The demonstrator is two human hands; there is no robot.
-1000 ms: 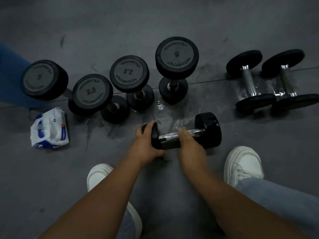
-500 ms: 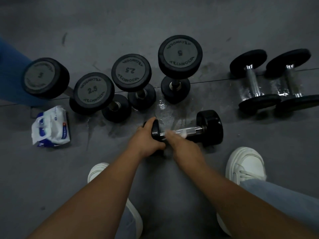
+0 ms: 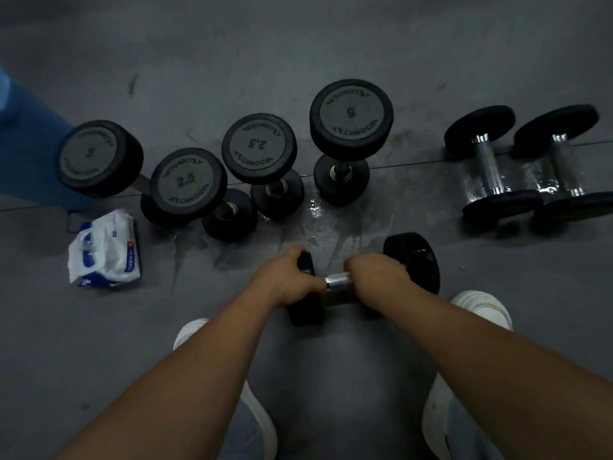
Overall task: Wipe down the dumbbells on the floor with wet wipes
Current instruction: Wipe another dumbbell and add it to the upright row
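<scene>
Sliding along the bar, your right hand has gone from the left end of the handle, where it was half a second back, to the right end, close against the right head of the dumbbell. Its fingers are curled over the bar and clamped on it. The wipe shows only as a pale scrap at your fingertips, and you cannot tell how much of it is still under the palm. Your left hand has not shifted: its fingers and thumb are wrapped round the left head, pinning the dumbbell on its side on the floor, just ahead of your shoes.

That pass has bared the knurled chrome between your hands, so the handle looks done from end to end. The right head glistens on top. My guess is that the heads, and the underside you cannot reach without a roll, are what remain on this one.

Beyond it a wet patch shines on the floor. Four upright dumbbells stand in a row behind, and two more lie side by side at far right with damp marks round them. Whether any of those are finished cannot be judged from here. The pack of wet wipes lies to your left, well apart from your hands, should this wipe be spent
</scene>
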